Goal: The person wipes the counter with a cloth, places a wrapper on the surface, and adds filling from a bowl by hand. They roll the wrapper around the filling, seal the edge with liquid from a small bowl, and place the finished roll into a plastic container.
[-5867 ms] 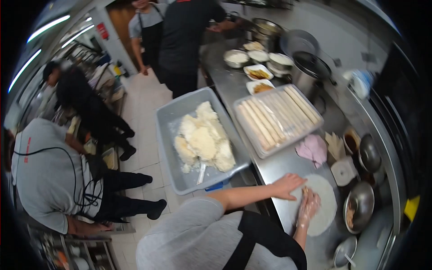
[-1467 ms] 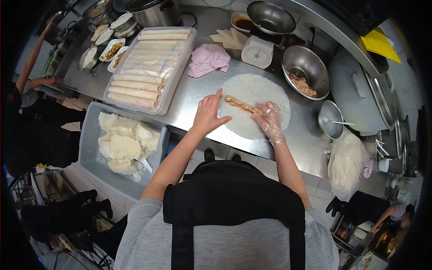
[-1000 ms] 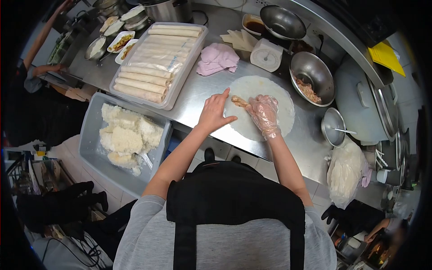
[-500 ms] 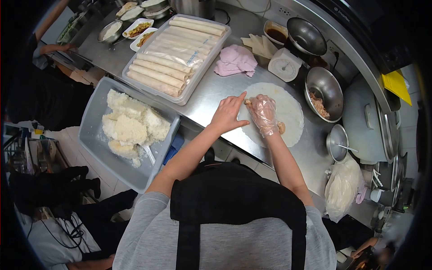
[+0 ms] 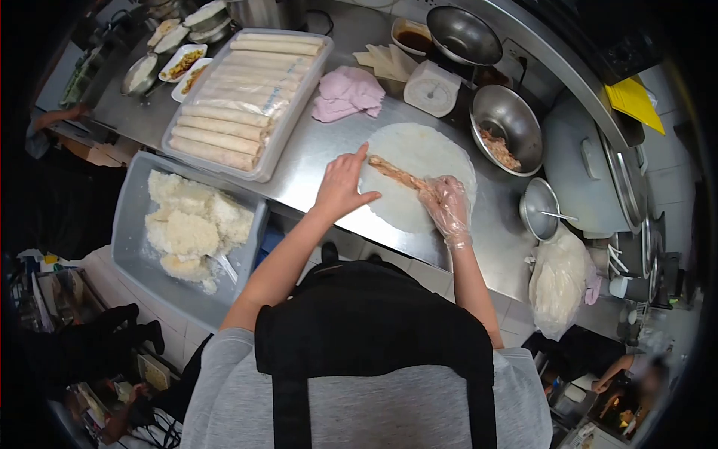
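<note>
A round white wrapper (image 5: 404, 213) lies flat on the steel counter. Across it runs a line of brownish-pink filling (image 5: 395, 173). My right hand (image 5: 446, 206), in a clear plastic glove, has its fingers pressed together on the right end of the filling. At the wrapper's left edge is my bare left hand (image 5: 342, 184), fingers and thumb spread, holding nothing. A metal bowl (image 5: 516, 105) with more filling inside stands to the upper right.
Long rolls fill a clear bin (image 5: 273, 153) at the left, beside a pink cloth (image 5: 348, 93). Below it is a grey tub (image 5: 134, 247) of white crumbly food. A scale (image 5: 431, 88) and a small bowl (image 5: 538, 209) stand right. People work at both sides.
My gloved right hand has moved toward the wrapper's right side, and a long line of filling now shows between my hands. The whole view has shifted slightly.
</note>
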{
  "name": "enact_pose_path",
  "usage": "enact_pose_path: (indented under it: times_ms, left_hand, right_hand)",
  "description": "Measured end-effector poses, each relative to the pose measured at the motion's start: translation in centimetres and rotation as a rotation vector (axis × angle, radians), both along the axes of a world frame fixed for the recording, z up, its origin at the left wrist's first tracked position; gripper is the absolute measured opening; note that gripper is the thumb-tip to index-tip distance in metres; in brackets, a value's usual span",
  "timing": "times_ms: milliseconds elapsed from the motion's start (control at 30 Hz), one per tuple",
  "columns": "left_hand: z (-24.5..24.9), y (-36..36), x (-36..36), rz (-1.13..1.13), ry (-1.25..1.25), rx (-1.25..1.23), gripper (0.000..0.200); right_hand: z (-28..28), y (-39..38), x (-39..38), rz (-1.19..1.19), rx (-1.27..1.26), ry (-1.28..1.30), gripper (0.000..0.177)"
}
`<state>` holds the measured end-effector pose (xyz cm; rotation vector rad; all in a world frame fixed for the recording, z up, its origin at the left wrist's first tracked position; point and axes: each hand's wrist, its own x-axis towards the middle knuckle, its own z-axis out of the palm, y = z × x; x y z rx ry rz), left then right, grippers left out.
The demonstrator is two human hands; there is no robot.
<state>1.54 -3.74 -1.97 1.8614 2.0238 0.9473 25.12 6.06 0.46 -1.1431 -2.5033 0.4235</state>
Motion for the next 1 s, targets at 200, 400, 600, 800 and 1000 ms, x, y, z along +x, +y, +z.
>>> enact_pose_path:
  times_ms: [200, 400, 600, 800, 1000]
  left_hand:
    - [0.5, 0.0, -0.2, 0.003, 0.001, -0.036, 0.106]
    - [0.3, 0.1, -0.2, -0.001, 0.008, -0.030, 0.106]
    - [0.3, 0.0, -0.1, 0.002, 0.020, -0.016, 0.106]
    - [0.3, 0.1, -0.1, 0.009, 0.020, -0.051, 0.106]
    - [0.4, 0.0, -0.1, 0.008, 0.028, -0.034, 0.106]
  right_hand:
    - [-1.4, 0.2, 0.5, -0.011, -0.050, 0.251, 0.040]
    - [-2.8, 0.3, 1.9, -0.014, -0.022, 0.239, 0.042]
    - [-1.6, 0.3, 2.4, -0.007, 0.002, 0.154, 0.044]
    - [-1.4, -0.1, 0.7, -0.037, 0.134, 0.158, 0.035]
    - [-1.9, 0.3, 1.7, -0.048, -0.050, 0.275, 0.030]
